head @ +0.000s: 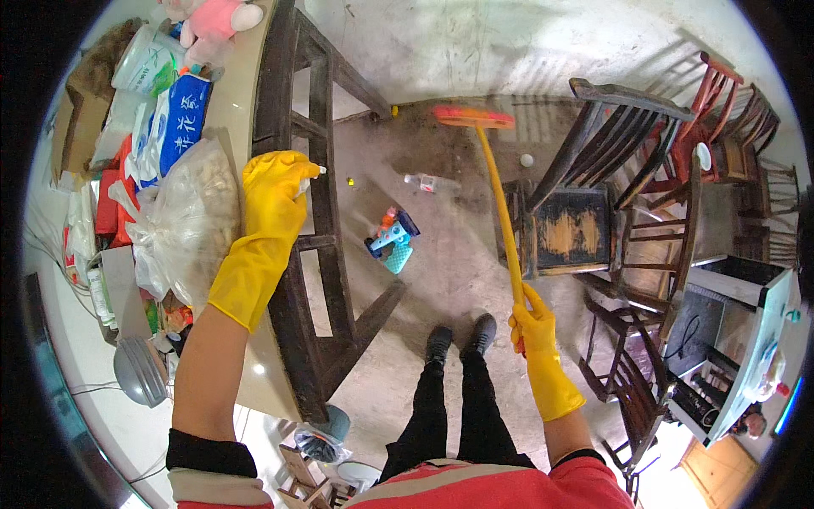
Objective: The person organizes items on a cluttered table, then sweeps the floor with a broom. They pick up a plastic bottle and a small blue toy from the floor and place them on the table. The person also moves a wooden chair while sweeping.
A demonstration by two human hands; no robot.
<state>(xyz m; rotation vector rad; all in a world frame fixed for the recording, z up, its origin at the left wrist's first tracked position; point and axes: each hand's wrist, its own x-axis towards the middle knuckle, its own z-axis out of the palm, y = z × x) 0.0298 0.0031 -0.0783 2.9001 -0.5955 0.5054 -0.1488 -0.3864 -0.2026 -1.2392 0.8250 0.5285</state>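
My left hand [276, 191], in a yellow rubber glove, is raised by the edge of the cluttered table [230, 121]. Its fingers are closed around a small white item [304, 186], mostly hidden, perhaps crumpled paper. Also gloved in yellow, my right hand [536, 324] grips the lower end of a long yellow handle [499, 184]. At the handle's far end, an orange-red broom-like head [474, 117] is near the wall. Between my hands, on the concrete floor [445, 267], lie a clear plastic bottle [432, 184] and a blue and teal plastic toy [394, 238].
A tied plastic bag [191, 216], a blue tissue pack [184, 121] and a pink plush toy [216, 22] crowd the table. Dark wooden chairs [566, 229] line the right, near a glass-topped stand [744, 356]. A white ball [526, 160] lies on the floor.
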